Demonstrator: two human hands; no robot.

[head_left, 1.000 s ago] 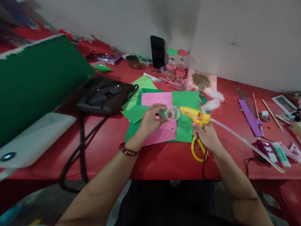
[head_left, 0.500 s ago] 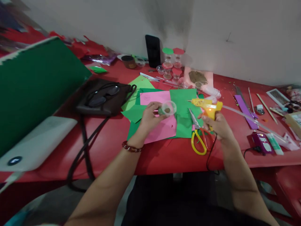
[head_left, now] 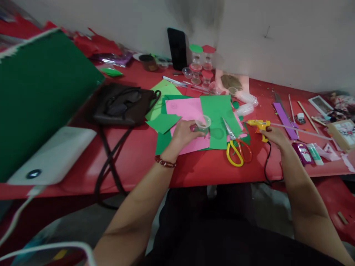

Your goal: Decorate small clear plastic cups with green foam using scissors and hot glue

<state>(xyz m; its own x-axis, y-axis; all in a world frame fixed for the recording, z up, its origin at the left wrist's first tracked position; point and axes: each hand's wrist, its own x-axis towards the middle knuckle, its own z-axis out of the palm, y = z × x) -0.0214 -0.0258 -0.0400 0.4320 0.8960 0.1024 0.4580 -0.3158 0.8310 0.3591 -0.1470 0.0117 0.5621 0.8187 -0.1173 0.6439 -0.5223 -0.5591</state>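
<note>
Above the pink paper [head_left: 184, 107], my left hand [head_left: 185, 135] pinches a small clear plastic cup [head_left: 203, 122], its rim facing up. Off to the right, my right hand [head_left: 273, 135] is closed around the grip of a yellow glue gun [head_left: 257, 124], whose nozzle points left. A long clear glue stick [head_left: 299, 130] trails from the gun's back end. Between both hands lie scissors [head_left: 235, 149] with yellow and orange handles, their blades over green paper [head_left: 217, 111]. At the back stand small hourglass-shaped cup pairs [head_left: 196, 74] with red and green tops.
A dark bag [head_left: 122, 105] with sunglasses, a white power bank [head_left: 55, 155] and a green board [head_left: 41, 92] occupy the left. A phone [head_left: 177, 48] leans on the wall near brown sand [head_left: 231, 82]. A purple box [head_left: 302, 153] and tube [head_left: 314, 153] lie right.
My right hand has carried the glue gun to the right and down toward the table, away from the cup. The cup, held in my left hand, has tipped more upright.
</note>
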